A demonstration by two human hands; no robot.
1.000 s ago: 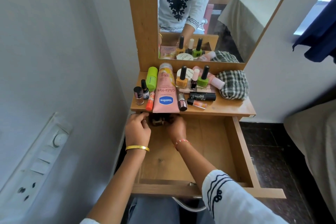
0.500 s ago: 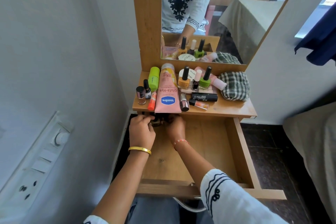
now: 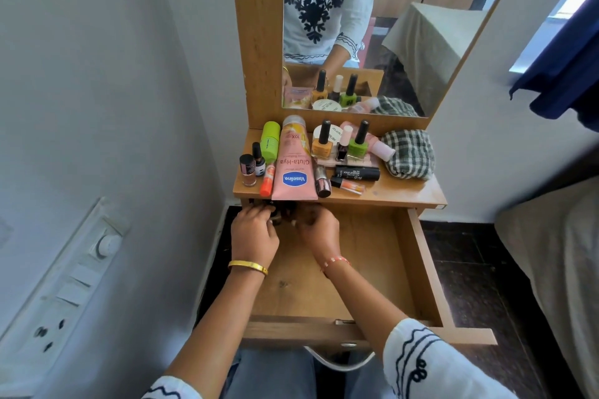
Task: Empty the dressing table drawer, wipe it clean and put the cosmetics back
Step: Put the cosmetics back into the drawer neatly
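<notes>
**Drawer almost empty**

At the drawer's (image 3: 382,269) back left corner, the left hand (image 3: 254,233) and right hand (image 3: 319,230) curl fingers around small dark things. Most cosmetics (image 3: 295,162) sit on the tabletop. Wiping and putting back come later.

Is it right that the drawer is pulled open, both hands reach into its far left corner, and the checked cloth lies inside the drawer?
Not quite. The drawer is open and both hands, left hand and right hand, reach into its far left corner, but the head view shows the checked cloth on the tabletop beside the cosmetics, not inside the drawer.
</notes>
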